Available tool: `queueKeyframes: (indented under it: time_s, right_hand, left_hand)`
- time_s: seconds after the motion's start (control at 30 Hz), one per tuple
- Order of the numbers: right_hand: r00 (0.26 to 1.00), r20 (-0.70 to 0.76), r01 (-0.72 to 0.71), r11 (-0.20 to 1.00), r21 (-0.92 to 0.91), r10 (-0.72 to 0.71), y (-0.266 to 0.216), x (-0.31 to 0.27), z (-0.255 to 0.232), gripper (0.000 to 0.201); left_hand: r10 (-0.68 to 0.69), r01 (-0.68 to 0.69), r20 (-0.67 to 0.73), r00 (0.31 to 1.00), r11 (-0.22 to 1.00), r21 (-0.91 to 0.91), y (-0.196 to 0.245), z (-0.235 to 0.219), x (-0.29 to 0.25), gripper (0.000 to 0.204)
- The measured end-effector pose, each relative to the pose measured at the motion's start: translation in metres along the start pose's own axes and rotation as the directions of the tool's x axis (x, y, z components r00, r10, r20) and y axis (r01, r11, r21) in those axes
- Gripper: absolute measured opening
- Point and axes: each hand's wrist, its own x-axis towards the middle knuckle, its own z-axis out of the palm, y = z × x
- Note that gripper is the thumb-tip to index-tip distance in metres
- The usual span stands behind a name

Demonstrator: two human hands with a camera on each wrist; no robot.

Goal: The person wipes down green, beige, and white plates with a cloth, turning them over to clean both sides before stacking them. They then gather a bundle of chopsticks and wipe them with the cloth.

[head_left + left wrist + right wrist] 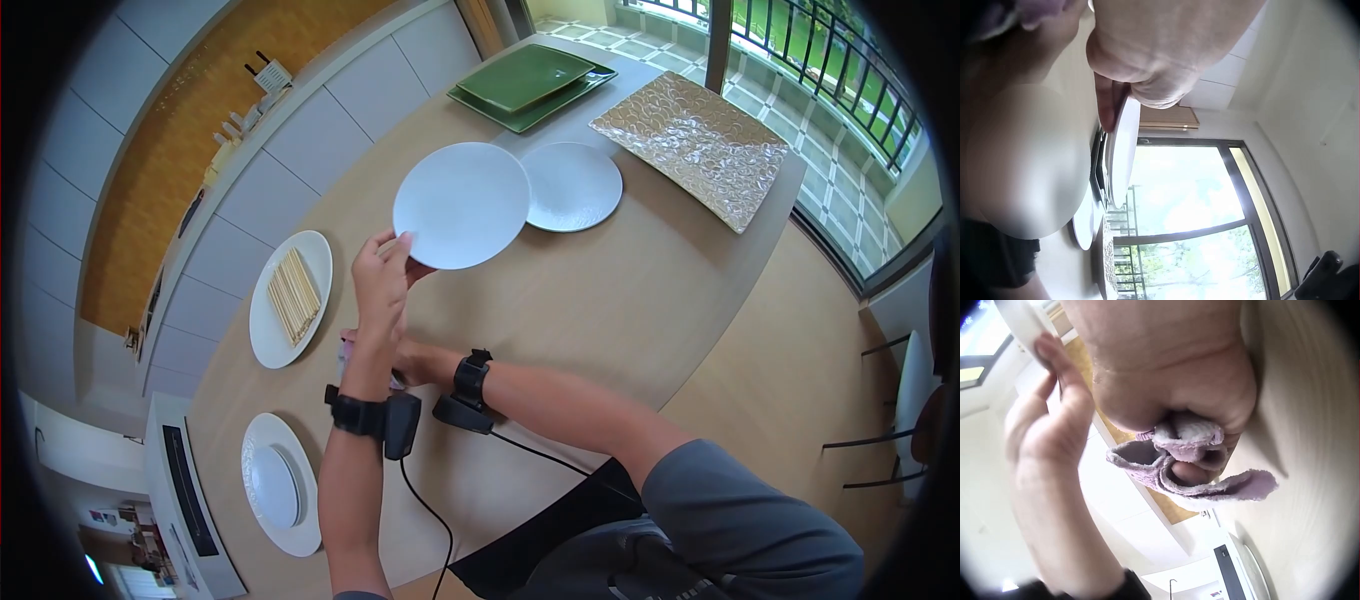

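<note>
Held thing: round white plate [461, 206], tilted above the worktop [560, 300]
Left hand [383, 280]: fingers pinching the plate's rim, thumb on its upper face
Right hand [1172, 372]: nearer the person than the plate, fingers curled round a purple cloth [1179, 450]
Right of the plate: second white plate [578, 187], then textured gold platter [700, 145]
Beyond the plate: two stacked green rectangular plates [525, 78]
Left of the plate: white dish [266, 325] bearing wooden chopsticks [293, 296]
</note>
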Motion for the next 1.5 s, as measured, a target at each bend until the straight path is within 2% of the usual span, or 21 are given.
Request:
queueKeyframes:
  time_s: [0.07,0.17,0.27,0.37,0.4,0.43,0.5,0.53,0.6,0.73,0.8,0.93,1.0,1.07,1.13,1.23,1.3,1.43,1.5]
  right_hand:
    - [0.981,0.019,-0.193,0.975,0.111,0.192,-0.012,0.002,-0.001,0.032]
    - [0.885,0.092,-0.464,0.845,0.268,0.457,-0.028,0.006,0.005,0.034]
    - [0.719,0.206,-0.681,0.615,0.397,0.663,-0.037,0.031,0.001,0.037]
    - [0.504,0.352,-0.821,0.311,0.478,0.788,-0.05,0.045,-0.001,0.04]
    - [0.425,0.406,-0.848,0.2,0.49,0.809,-0.056,0.047,-0.003,0.041]
    - [0.425,0.403,-0.847,0.199,0.493,0.81,-0.04,0.044,-0.001,0.041]
    - [0.386,0.333,-0.901,0.274,0.335,0.86,-0.018,0.042,0.002,0.04]
    - [0.386,0.331,-0.9,0.274,0.338,0.861,-0.018,0.04,0.0,0.04]
    - [0.482,0.417,-0.855,0.308,0.418,0.771,-0.02,0.036,-0.002,0.045]
    - [0.465,0.435,-0.864,0.287,0.414,0.771,-0.027,0.041,-0.004,0.045]
    - [0.401,0.416,-0.899,0.263,0.35,0.816,-0.031,0.044,-0.005,0.045]
    - [0.445,0.446,-0.869,0.255,0.423,0.777,-0.039,0.043,-0.008,0.047]
    - [0.369,0.425,-0.898,0.198,0.393,0.827,-0.037,0.045,-0.005,0.048]
    - [0.374,0.443,-0.897,0.197,0.395,0.815,-0.02,0.043,0.0,0.048]
    - [0.379,0.46,-0.896,0.194,0.399,0.803,-0.018,0.042,0.0,0.048]
    - [0.399,0.484,-0.878,0.174,0.445,0.779,-0.024,0.043,0.001,0.046]
    - [0.34,0.403,-0.883,0.142,0.447,0.85,-0.031,0.045,0.003,0.045]
    - [0.288,0.398,-0.91,0.119,0.398,0.871,-0.04,0.05,0.001,0.043]
    - [0.371,0.413,-0.872,0.16,0.462,0.832,-0.055,0.05,-0.006,0.042]
  left_hand:
    - [-0.02,0.02,0.033,0.999,1.0,0.016,-0.007,0.031,0.012,0.031]
    - [-0.051,0.043,0.096,0.994,0.996,0.082,-0.027,0.055,0.039,0.033]
    - [-0.082,0.064,0.12,0.989,0.986,0.151,-0.033,0.077,0.049,0.033]
    - [-0.138,0.119,0.111,0.984,0.98,0.159,-0.034,0.09,0.053,0.03]
    - [-0.144,0.122,0.091,0.985,0.969,0.216,-0.042,0.092,0.06,0.029]
    - [-0.149,0.124,0.071,0.986,0.954,0.272,-0.048,0.095,0.066,0.027]
    - [-0.141,0.117,0.065,0.988,0.952,0.284,-0.058,0.098,0.073,0.026]
    - [-0.129,0.107,0.055,0.99,0.95,0.294,-0.061,0.1,0.076,0.025]
    - [-0.147,0.126,0.057,0.988,0.952,0.278,-0.061,0.104,0.075,0.025]
    - [-0.199,0.183,0.058,0.978,0.961,0.209,-0.049,0.113,0.066,0.024]
    - [-0.212,0.196,0.068,0.975,0.962,0.191,-0.047,0.115,0.065,0.023]
    - [-0.224,0.21,0.097,0.97,0.967,0.142,-0.039,0.122,0.058,0.021]
    - [-0.234,0.214,0.1,0.967,0.96,0.183,-0.043,0.121,0.061,0.022]
    - [-0.245,0.218,0.101,0.964,0.951,0.221,-0.047,0.12,0.063,0.023]
    - [-0.202,0.173,0.078,0.976,0.945,0.278,-0.045,0.123,0.06,0.024]
    - [-0.18,0.16,0.051,0.982,0.951,0.266,-0.044,0.124,0.058,0.025]
    - [-0.16,0.14,0.047,0.986,0.949,0.284,-0.041,0.125,0.056,0.024]
    - [-0.14,0.119,0.064,0.988,0.959,0.256,-0.044,0.122,0.056,0.025]
    - [-0.108,0.087,0.093,0.99,0.975,0.204,-0.048,0.118,0.057,0.027]
